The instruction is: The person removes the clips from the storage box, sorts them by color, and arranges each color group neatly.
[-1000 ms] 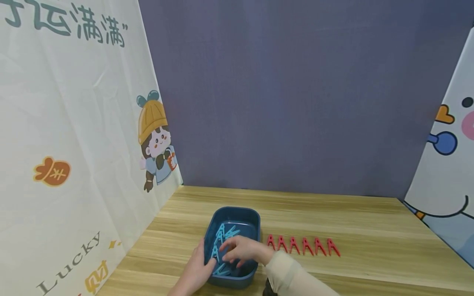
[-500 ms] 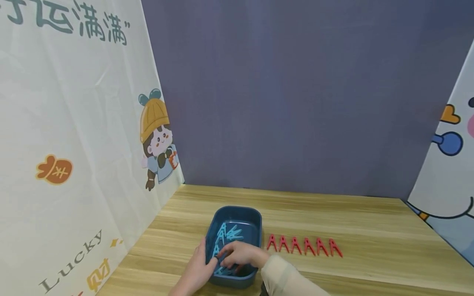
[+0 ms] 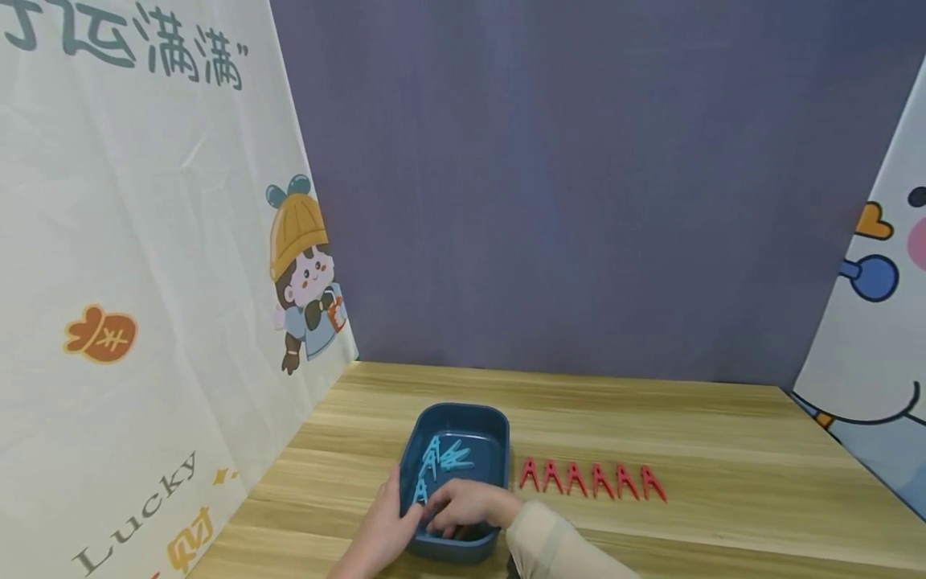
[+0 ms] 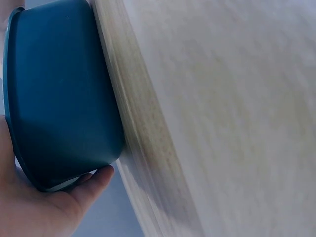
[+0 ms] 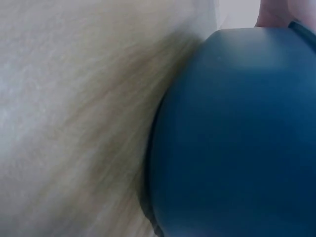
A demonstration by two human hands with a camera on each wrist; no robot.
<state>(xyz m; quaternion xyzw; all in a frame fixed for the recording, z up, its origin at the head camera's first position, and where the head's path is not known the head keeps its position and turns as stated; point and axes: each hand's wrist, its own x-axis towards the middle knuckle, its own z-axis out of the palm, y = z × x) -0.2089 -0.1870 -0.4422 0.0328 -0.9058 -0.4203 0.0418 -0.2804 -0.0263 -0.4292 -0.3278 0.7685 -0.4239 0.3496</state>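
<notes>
A dark blue rectangular box [image 3: 469, 419] stands on the wooden table and holds several light blue clothespins [image 3: 454, 457]. My left hand [image 3: 385, 521] grips its left side near the front, thumb over the rim; the left wrist view shows the fingers against the outer wall of the box [image 4: 59, 94]. Inside the front part of the box is my right hand [image 3: 473, 502], fingers bent downward. Its fingertips are hidden low in the box, so whether they pinch a clothespin is not visible. The right wrist view is filled mostly by the box's outer wall [image 5: 237, 138].
Right of the box, several red clothespins [image 3: 599, 481] lie in an even row on the table [image 3: 694, 426]. A dark grey-blue panel [image 3: 550, 193] rises behind the table. White printed cloths hang at the left [image 3: 166, 241] and right [image 3: 868, 346].
My right hand has moved slightly down and deeper into the front of the box. The left hand keeps its grip on the side, and the red row is unchanged.
</notes>
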